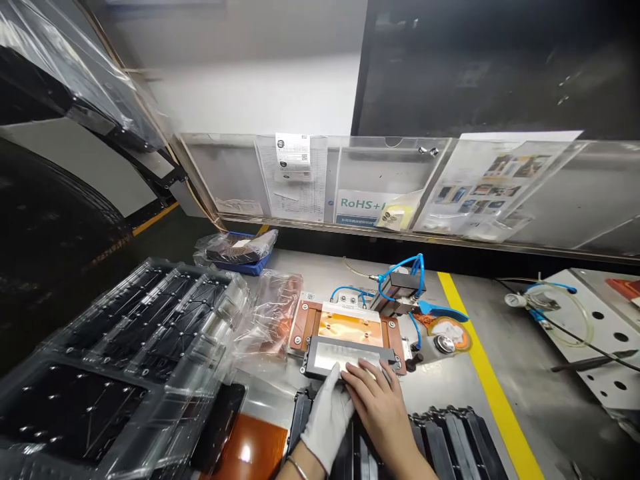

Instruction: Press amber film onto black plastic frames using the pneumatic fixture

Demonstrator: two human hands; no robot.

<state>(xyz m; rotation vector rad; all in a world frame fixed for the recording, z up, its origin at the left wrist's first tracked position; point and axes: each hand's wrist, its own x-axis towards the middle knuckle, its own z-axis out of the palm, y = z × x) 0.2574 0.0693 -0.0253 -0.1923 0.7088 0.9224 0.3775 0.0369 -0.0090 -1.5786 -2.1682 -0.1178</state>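
Observation:
In the head view, a flat black-framed part (320,359) with a silvery panel lies across the front of a brown fixture (311,320) with a shiny copper-coloured plate (345,325). My left hand (330,417), in a white glove, grips the part's near edge, its thumb on the panel and its other fingers bent and partly hidden. My bare right hand (377,403) lies over the near right side, its fingers apart and their tips on the panel. Below both hands stand several black parts (445,440) in a row, partly covered by my forearms.
Clear plastic trays (200,373) of black parts fill the left. A dark phone-like slab (220,427) and an orange sheet (255,447) lie beside them. Blue air tubes (423,273), a tape roll (453,333) and a yellow line (487,373) are right of the fixture.

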